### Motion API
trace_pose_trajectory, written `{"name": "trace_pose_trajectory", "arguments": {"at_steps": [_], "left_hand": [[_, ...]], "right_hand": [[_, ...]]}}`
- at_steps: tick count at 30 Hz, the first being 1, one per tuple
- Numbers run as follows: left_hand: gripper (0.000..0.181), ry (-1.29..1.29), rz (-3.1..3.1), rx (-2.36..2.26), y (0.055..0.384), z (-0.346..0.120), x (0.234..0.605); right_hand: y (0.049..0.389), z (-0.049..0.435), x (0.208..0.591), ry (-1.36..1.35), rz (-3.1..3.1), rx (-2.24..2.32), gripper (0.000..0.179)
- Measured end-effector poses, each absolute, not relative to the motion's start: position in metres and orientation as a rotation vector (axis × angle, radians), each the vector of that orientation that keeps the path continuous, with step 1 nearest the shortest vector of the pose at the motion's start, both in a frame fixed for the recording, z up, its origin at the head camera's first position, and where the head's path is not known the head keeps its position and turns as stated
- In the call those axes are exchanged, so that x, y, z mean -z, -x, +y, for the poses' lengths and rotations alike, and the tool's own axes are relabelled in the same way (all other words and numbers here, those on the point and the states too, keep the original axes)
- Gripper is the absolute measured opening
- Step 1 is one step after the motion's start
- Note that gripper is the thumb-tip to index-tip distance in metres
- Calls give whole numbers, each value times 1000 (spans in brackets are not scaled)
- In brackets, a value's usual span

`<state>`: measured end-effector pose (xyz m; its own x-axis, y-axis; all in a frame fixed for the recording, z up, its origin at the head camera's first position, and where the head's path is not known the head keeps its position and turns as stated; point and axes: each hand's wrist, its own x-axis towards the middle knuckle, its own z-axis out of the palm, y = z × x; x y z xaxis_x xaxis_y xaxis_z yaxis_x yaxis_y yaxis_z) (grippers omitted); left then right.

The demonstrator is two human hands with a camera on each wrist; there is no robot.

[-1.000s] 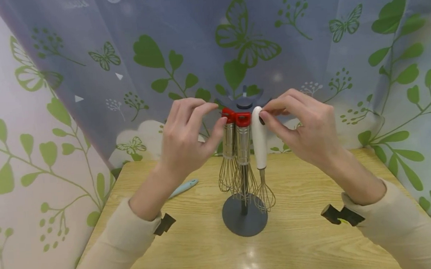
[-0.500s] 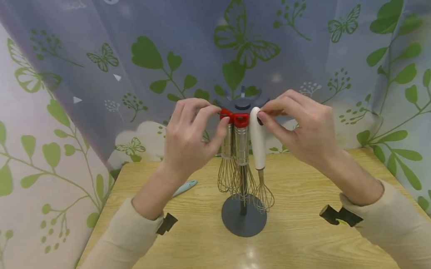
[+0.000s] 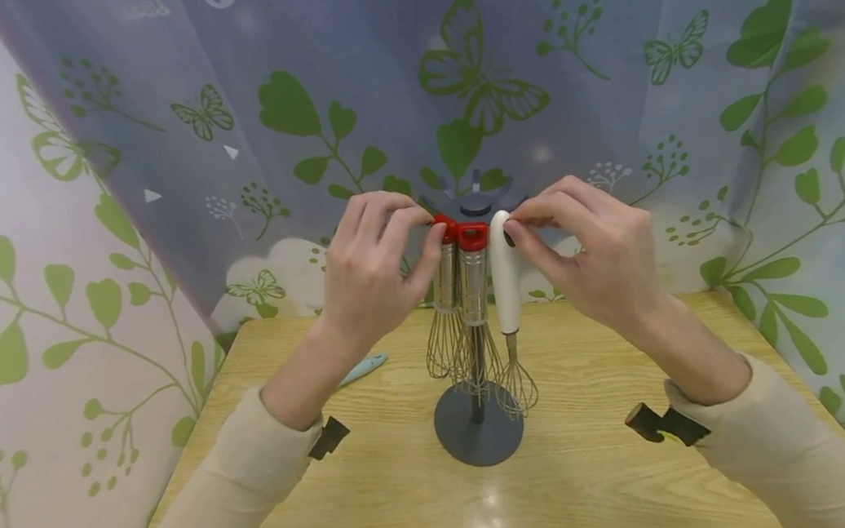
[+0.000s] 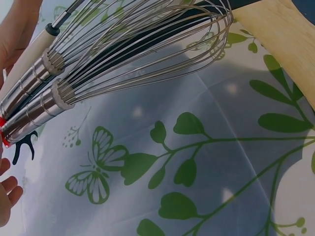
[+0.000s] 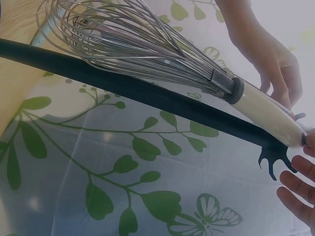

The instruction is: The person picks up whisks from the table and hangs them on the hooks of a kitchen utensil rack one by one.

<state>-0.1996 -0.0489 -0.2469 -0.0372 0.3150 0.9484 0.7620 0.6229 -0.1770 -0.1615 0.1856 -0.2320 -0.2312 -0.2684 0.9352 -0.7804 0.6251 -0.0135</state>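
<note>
Much of the contact is hard to read. The left hand (image 3: 366, 256) pinches the red end of the left red-ended whisk (image 3: 446, 283) between thumb and finger, the cap partly covered; the right hand (image 3: 601, 243) pinches the top of the white-handled whisk (image 3: 506, 278). Both wrist views crop the fingers at the edge. The middle red-ended whisk (image 3: 474, 281) hangs between them, overlapping the stand's post; whether any loop sits on a hook cannot be told. All three whisks hang handle-up, wire heads above the round base of the dark stand (image 3: 460, 433). A pale blue utensil (image 3: 365, 368) on the bench (image 3: 592, 481) is partly hidden by the left forearm.

The red-ended handles are shiny, ringed metal; the white one is smooth and rounded, with a dark collar. Thin wires form teardrop loops. Yellowish wood grain runs across the bench before a creased, leaf-printed cloth (image 3: 377, 38).
</note>
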Motion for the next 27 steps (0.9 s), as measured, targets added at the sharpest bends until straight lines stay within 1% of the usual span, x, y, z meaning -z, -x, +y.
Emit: {"name": "trace_pose_trajectory", "arguments": {"at_steps": [3,8,11,27], "left_hand": [[12,907,-1629,443,200,-49,247],[12,901,-1627,428,202,-50,247],[12,904,-1621,431,203,-50,247],[13,898,-1645,442,208,-51,248]], "right_hand": [[162,185,232,-849,-1786,-607,25],[163,184,232,-848,-1780,-598,17],[163,184,232,-846,-1779,-595,16],[161,177,233,-835,-1748,-577,28]]}}
